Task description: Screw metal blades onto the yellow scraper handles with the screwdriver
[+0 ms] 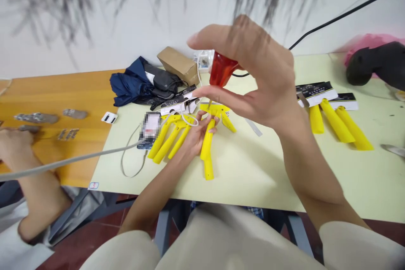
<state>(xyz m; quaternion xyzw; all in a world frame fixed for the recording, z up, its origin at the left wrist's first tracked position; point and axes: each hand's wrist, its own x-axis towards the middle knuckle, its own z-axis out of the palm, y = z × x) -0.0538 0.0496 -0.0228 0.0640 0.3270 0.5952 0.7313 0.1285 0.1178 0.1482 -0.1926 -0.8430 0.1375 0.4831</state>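
My right hand [253,67] is raised close to the camera, its fingers and thumb curled round the red handle [221,69] of a screwdriver. The metal shaft points down to a yellow plastic handle [207,141] below. That handle is gripped by my left hand [199,133], whose fingers wrap it near the upper end, where the screwdriver tip meets it. Whether the tip sits in a screw cannot be made out. Several more yellow handles [171,137] lie left of my left hand. A flat metal strip [253,127] lies to the right.
Black-and-white printed packages [318,93] with yellow handles lie at right. Behind my left hand are a cardboard box [180,65] and a dark blue cloth bundle [133,80]. A grey cable [120,149] crosses at left. Another person's arm [34,177] rests by metal parts on the orange table [91,88].
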